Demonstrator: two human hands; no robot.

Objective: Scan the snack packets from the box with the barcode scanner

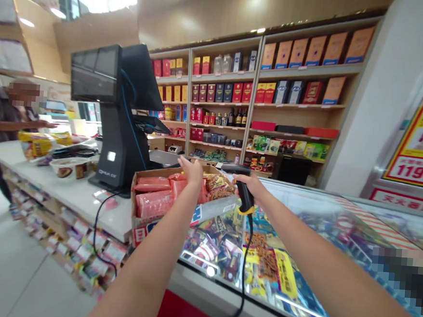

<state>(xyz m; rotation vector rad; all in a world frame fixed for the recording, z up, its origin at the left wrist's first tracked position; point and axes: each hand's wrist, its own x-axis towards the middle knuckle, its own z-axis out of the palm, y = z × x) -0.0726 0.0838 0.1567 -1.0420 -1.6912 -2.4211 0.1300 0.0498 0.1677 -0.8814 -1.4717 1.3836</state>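
Note:
My left hand [192, 170] reaches over a cardboard box [149, 217], fingers stretched out and holding nothing that I can see. The box carries pink-red plastic packs [154, 203] on its left side and a clear bag of brown snacks [219, 185] on its right. Whether my fingertips touch anything behind the box cannot be made out. My right hand [255, 188] is closed around the handle of a black and yellow barcode scanner [245, 197], held beside the box's right end. From the scanner's base a black cable [246, 262] hangs down over the counter.
A black checkout terminal [108, 132] stands left of the box on a white counter [109, 219]. Under the glass display counter [232, 276] lie several snack packs. Shelves of boxed goods [219, 91] line the back. A person [8, 110] stands at far left, near a bowl [69, 168].

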